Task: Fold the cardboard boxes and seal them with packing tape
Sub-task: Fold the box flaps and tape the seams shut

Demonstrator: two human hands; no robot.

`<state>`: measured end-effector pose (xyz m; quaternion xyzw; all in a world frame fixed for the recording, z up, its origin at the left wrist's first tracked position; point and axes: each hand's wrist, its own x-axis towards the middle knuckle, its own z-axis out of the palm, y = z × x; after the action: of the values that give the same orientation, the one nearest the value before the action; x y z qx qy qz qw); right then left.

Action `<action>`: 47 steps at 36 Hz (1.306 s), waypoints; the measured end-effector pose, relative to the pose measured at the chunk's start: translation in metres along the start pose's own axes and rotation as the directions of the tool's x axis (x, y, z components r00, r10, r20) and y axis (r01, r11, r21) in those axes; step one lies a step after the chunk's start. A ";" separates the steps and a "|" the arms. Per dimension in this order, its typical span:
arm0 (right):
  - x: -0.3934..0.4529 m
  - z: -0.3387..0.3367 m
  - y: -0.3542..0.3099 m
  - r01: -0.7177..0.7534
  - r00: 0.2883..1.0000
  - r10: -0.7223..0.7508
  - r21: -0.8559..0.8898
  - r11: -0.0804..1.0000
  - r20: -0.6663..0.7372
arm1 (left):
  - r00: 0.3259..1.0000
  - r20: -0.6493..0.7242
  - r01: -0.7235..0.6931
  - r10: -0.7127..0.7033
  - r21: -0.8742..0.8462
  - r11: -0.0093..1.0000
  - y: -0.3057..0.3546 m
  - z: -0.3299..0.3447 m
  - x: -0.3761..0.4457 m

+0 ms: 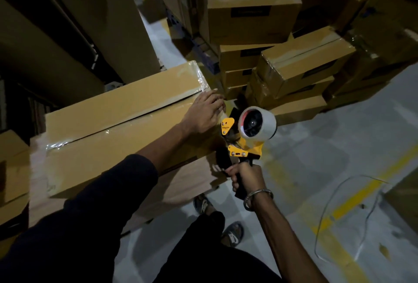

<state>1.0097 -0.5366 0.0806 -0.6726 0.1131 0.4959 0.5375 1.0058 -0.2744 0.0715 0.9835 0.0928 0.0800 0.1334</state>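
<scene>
A long cardboard box lies across the middle, its flaps closed and clear tape along the centre seam. My left hand rests flat on the box's right end, fingers spread over the taped edge. My right hand grips the black handle of a yellow tape dispenser, which holds a roll of clear tape. The dispenser's front sits against the box's right end, just below my left hand.
Several sealed boxes are stacked behind, with another taped box on top. Tall flat cardboard sheets lean at the left. A loose plastic strap lies on the grey floor by a yellow line. My sandalled feet stand below.
</scene>
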 end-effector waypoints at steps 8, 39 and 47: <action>0.022 0.000 0.019 -0.061 0.996 0.060 0.015 0.998 0.071 | 1.000 0.024 -0.002 0.001 0.025 1.000 -0.001 -0.002 0.001; 0.023 -0.031 0.019 0.053 0.990 -0.035 0.131 0.990 -0.135 | 0.936 0.297 -0.345 0.191 0.649 0.678 0.068 0.009 -0.033; -0.008 -0.004 -0.018 0.247 0.960 -0.234 0.066 0.967 -0.152 | 0.994 -0.079 0.067 -0.078 -0.137 0.988 0.057 -0.025 -0.131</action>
<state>1.0204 -0.5362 0.0981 -0.6918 0.0894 0.3723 0.6122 0.8829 -0.3485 0.0936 0.9640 0.1283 0.1226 0.1982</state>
